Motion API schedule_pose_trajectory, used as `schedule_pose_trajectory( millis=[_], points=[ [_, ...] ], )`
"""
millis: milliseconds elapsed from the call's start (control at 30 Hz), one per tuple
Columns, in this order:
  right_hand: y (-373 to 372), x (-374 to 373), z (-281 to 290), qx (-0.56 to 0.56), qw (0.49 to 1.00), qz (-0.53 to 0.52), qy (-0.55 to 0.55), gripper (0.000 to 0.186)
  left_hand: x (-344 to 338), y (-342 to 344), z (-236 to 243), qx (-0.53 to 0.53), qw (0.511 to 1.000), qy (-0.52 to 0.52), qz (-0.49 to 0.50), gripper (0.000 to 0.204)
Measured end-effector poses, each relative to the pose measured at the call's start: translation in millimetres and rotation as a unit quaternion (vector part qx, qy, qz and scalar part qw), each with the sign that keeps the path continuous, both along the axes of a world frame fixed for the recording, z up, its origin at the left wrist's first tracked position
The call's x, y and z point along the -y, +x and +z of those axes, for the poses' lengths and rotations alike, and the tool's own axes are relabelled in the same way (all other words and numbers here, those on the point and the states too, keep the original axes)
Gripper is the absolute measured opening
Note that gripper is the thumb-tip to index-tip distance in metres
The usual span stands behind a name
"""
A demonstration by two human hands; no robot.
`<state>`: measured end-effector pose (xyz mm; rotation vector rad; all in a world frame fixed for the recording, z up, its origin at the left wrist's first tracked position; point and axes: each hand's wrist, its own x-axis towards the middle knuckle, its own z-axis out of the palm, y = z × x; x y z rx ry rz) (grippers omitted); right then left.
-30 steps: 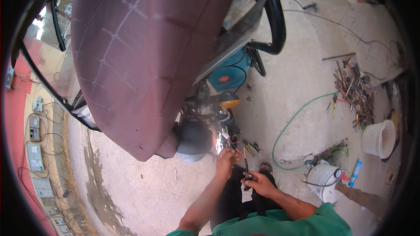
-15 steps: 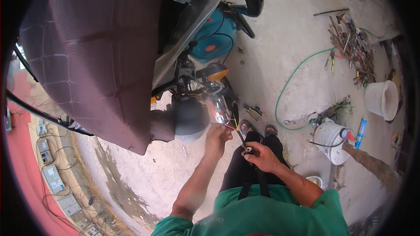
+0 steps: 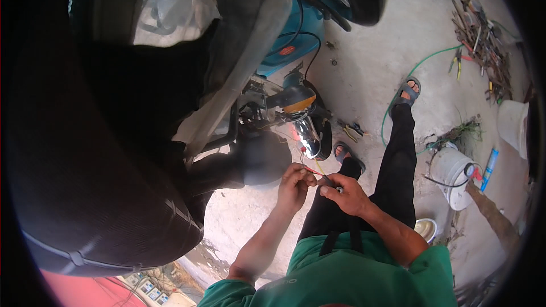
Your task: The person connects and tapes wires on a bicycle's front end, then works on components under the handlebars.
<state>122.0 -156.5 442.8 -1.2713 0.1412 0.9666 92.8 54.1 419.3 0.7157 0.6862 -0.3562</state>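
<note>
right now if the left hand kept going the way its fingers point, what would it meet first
Most likely the thin red wire pinched at its fingertips, then the right hand just beyond. The left hand points toward that hand; depth is hard to judge.

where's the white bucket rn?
Head view, right side: the white bucket stands on the concrete floor, right of the person's black-trousered leg, beside a blue tube.

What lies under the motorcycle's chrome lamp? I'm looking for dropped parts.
Under the chrome lamp show bare concrete floor, a sandalled foot and red and yellow wires. The black seat hides the floor farther left.
</note>
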Motion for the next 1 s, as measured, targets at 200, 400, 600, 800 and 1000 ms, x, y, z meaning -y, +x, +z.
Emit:
schedule_pose_trajectory(
  millis=[200, 400, 600, 800, 1000],
  points=[
    [13, 16, 1, -0.08, 0.995, 0.044, 0.028, 0.042, 15, 31, 18, -0.037, 0.997, 0.039, 0.059, 0.009],
    [-13, 33, -19, -0.117, 0.985, -0.056, 0.114, 0.044, 40, 41, 14, -0.089, 0.993, 0.032, 0.063, 0.014],
    [-17, 61, -19, -0.117, 0.988, 0.055, 0.079, 0.045, 65, 35, 10, -0.133, 0.988, 0.008, 0.079, 0.01],
    [9, 76, -21, -0.146, 0.972, 0.091, 0.161, 0.04, 82, 47, 8, -0.169, 0.981, 0.008, 0.099, 0.01],
    [52, 95, -18, -0.098, 0.976, 0.119, 0.153, 0.042, 86, 68, 21, -0.193, 0.977, 0.044, 0.083, 0.015]
  ],
)
